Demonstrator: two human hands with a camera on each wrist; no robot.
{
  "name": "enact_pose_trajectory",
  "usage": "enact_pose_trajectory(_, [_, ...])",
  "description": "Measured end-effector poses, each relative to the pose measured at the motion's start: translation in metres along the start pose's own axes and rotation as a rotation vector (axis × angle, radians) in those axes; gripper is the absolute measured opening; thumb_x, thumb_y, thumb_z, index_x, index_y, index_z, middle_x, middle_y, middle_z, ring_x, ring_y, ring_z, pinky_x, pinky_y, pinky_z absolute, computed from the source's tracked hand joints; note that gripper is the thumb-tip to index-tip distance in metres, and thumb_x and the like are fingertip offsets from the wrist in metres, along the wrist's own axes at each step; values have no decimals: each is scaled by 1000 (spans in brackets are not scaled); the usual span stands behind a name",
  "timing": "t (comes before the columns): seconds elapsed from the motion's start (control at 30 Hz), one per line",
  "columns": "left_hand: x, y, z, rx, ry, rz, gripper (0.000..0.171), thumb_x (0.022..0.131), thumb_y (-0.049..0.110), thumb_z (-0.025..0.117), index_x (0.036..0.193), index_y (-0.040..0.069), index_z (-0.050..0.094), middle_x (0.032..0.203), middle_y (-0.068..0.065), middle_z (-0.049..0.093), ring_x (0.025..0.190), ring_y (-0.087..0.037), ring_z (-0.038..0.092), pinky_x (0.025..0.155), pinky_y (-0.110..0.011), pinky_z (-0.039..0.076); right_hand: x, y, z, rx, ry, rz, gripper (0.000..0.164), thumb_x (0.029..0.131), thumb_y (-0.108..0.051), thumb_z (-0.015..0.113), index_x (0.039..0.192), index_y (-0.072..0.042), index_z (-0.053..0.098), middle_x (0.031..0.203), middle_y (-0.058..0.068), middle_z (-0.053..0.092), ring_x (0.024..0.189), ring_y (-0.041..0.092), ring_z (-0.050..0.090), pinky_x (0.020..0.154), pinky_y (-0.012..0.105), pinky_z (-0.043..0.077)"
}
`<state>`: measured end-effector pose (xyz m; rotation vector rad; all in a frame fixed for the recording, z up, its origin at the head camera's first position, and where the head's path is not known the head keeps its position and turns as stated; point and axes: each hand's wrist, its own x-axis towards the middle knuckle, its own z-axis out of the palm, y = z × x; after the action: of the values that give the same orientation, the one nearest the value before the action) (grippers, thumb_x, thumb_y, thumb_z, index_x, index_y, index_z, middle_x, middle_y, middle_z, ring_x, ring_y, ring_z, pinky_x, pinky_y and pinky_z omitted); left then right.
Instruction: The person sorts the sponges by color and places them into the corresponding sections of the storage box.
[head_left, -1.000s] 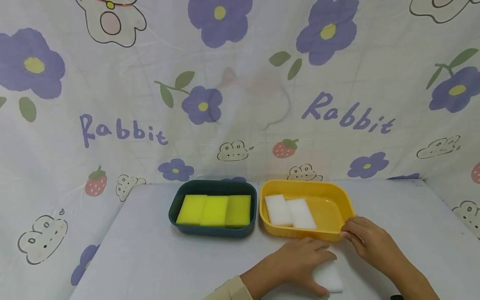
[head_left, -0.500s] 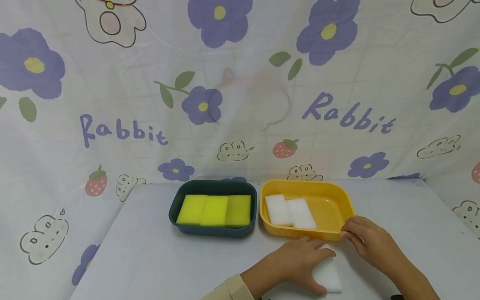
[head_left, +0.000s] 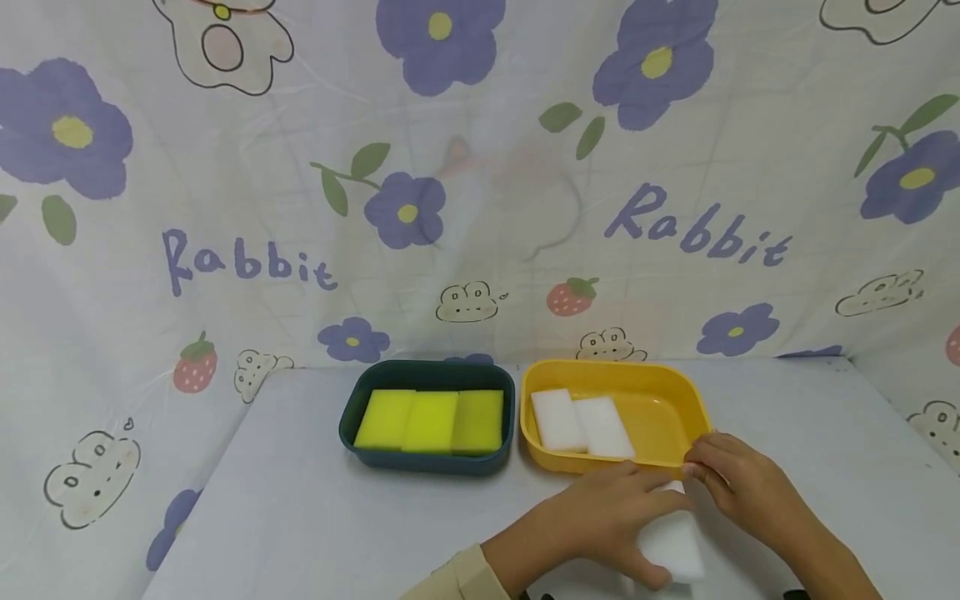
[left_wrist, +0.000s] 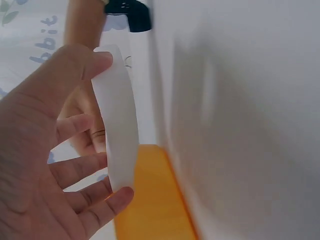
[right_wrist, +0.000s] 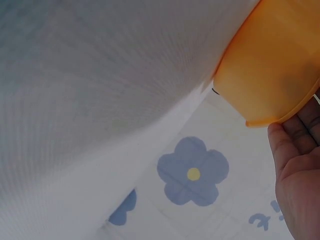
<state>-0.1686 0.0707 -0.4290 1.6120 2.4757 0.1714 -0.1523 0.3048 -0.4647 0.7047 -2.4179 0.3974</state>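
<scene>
My left hand (head_left: 600, 517) pinches a white sponge (head_left: 672, 546) by its ends, thumb at one end and fingertips at the other. In the left wrist view that sponge (left_wrist: 118, 120) is held off the tabletop, its shadow falling on the white surface. My right hand (head_left: 750, 492) grips the front right corner of a yellow plastic container (head_left: 581, 463). Two white sponges (head_left: 558, 421) lie in the container's left half, one slightly overlapping the other. The right wrist view shows the fingers (right_wrist: 282, 145) at the rim of the yellow container (right_wrist: 267, 75).
Left of the yellow container stands a dark green container (head_left: 427, 462) with three yellow sponges (head_left: 429, 422) side by side. Both sit on a white table (head_left: 300, 517) near its back edge. A curtain (head_left: 495, 208) printed with flowers and rabbits hangs behind.
My left hand has shifted slightly right and lifted the white sponge from the table. The right hand keeps its grip on the yellow container's corner.
</scene>
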Motion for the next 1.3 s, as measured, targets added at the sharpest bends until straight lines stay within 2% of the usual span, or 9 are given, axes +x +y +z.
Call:
enact_pose_trajectory(0.13, [-3, 1, -12, -39, 22, 4, 76, 85, 61, 70, 151, 34, 43, 156, 10, 35, 130, -4, 41, 104, -15, 32, -1, 1, 0, 2, -7, 3, 24, 74, -9, 85, 86, -21, 68, 91, -9, 65, 82, 13, 62, 83, 15, 49])
enact_pose_trajectory(0.23, [-5, 1, -20, -56, 49, -3, 74, 86, 60, 70, 150, 36, 43, 156, 10, 37, 129, -7, 42, 103, -17, 36, -2, 2, 0, 2, -3, -2, 10, 91, -27, 73, 87, -20, 68, 91, -8, 65, 82, 13, 61, 81, 16, 50])
enact_pose_trajectory(0.43, [-5, -4, -34, -93, 85, -39, 72, 86, 60, 68, 150, 39, 43, 156, 12, 36, 132, -6, 40, 102, -19, 38, -2, 4, 2, 27, 50, -45, 58, 105, -53, 27, 86, -16, 68, 89, -7, 64, 79, 13, 58, 78, 12, 46])
enact_pose_trajectory(0.87, [10, -30, -32, -282, 269, -88, 65, 88, 53, 69, 146, 31, 51, 159, 7, 35, 143, -9, 32, 114, -26, 29, -2, 5, 3, 23, 63, -54, 57, 107, -50, 25, 84, -16, 65, 87, -7, 63, 77, 12, 54, 70, 16, 48])
enact_pose_trajectory(0.93, [14, -33, -29, -287, 282, -104, 64, 88, 52, 70, 146, 32, 51, 159, 5, 34, 143, -11, 32, 113, -27, 30, -3, 4, 2, 27, 50, -48, 37, 107, -36, 46, 84, -16, 65, 88, -7, 63, 77, 12, 55, 70, 17, 48])
enact_pose_trajectory(1.03, [20, -37, -24, -272, 303, -136, 65, 87, 52, 73, 145, 31, 53, 159, 2, 36, 143, -13, 34, 113, -28, 31, -3, 2, 1, 17, 24, -29, 11, 89, -9, 73, 84, -15, 66, 89, -6, 65, 78, 12, 56, 72, 15, 48])
enact_pose_trajectory(1.13, [26, -42, -19, -287, 333, -167, 65, 85, 52, 74, 143, 31, 54, 157, 1, 38, 142, -15, 36, 113, -31, 33, -2, 1, 0, 15, 15, -22, 29, 68, 5, 81, 85, -14, 67, 91, -4, 66, 80, 13, 59, 74, 16, 50])
enact_pose_trajectory(1.23, [30, -46, -16, -333, 372, -185, 64, 85, 52, 75, 142, 30, 55, 157, 2, 39, 142, -16, 37, 112, -34, 35, 0, 2, 1, 28, 26, -30, 12, 86, -13, 79, 86, -14, 67, 90, -5, 65, 79, 12, 57, 74, 14, 48])
enact_pose_trajectory(1.3, [31, -48, -15, -354, 393, -195, 64, 84, 51, 76, 142, 30, 56, 157, 2, 39, 142, -16, 37, 112, -35, 35, 0, 2, 1, 44, 40, -43, 23, 99, -34, 65, 86, -15, 66, 89, -6, 64, 78, 11, 55, 72, 13, 47])
